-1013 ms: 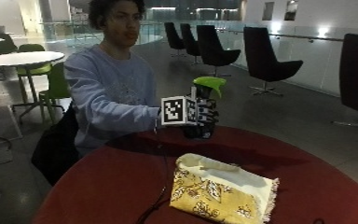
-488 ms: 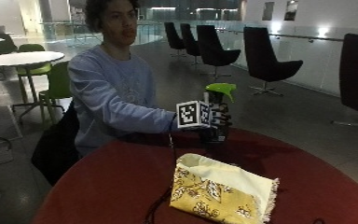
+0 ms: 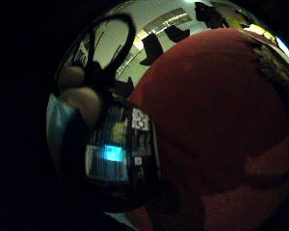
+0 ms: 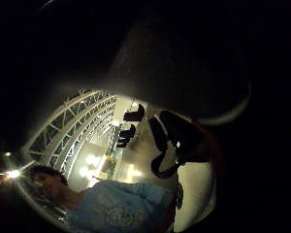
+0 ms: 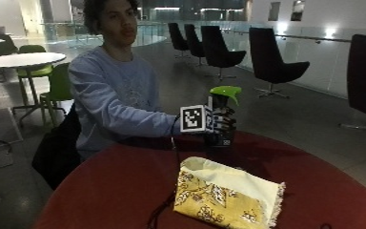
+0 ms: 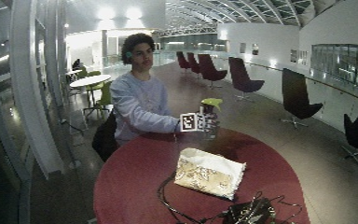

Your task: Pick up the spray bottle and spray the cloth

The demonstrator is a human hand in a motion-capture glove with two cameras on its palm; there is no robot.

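At the far side of the round red table [image 5: 119, 186], my gloved right hand [image 5: 223, 121] grips the dark spray bottle [image 5: 221, 139] round its body. The bottle is upright, with its green spray head [image 5: 225, 92] above the fingers. Whether its base touches the table I cannot tell. A folded yellow patterned cloth [image 5: 224, 195] lies flat on the table, nearer the camera than the bottle. In the little finger side palm view the bottle's label [image 3: 123, 149] sits close to the palm, over the red table [image 3: 221, 120]. The wide view shows the bottle [image 6: 211, 105] and the cloth [image 6: 209, 172] too.
A black cable [image 5: 167, 200] runs across the table beside the cloth. At the table's near edge lies a black device with cables [image 6: 247, 212]. Dark chairs [image 5: 269, 62] and a white table [image 5: 18, 59] stand on the floor behind.
My hand, still gripping the bottle, has shifted a little to the right along the far side of the table. The cloth has not moved.
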